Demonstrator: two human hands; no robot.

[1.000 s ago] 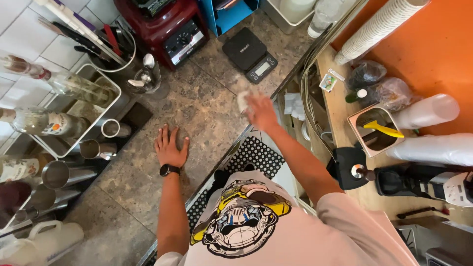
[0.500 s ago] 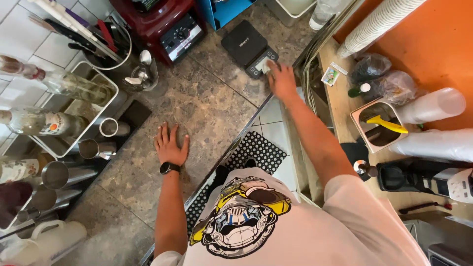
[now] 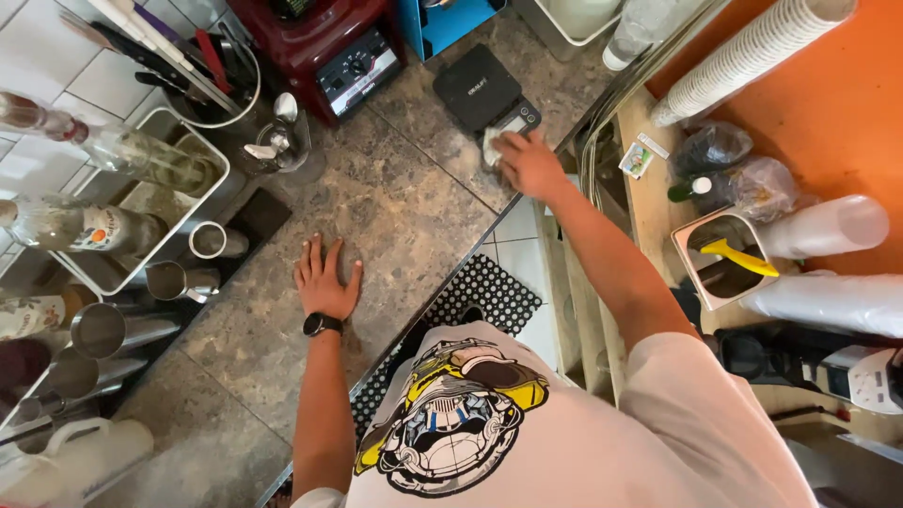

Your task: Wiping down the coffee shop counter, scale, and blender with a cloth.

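Note:
My left hand (image 3: 326,280) lies flat, fingers spread, on the brown stone counter (image 3: 404,202); a black watch sits on its wrist. My right hand (image 3: 529,165) reaches forward and presses a small white cloth (image 3: 492,146) against the counter at the front corner of a black digital scale (image 3: 487,92). The fingers curl over the cloth, which shows only at its left edge.
A red blender base (image 3: 324,52) and a blue box (image 3: 450,21) stand behind the scale. Metal cups (image 3: 174,280) and bottles in a tray (image 3: 113,212) line the left. A black perforated mat (image 3: 484,296) lies on the floor. Stacked paper cups (image 3: 752,61) sit right.
My right hand has swept from the middle of the counter forward and right to the scale's corner with the cloth. My left hand has stayed flat in place.

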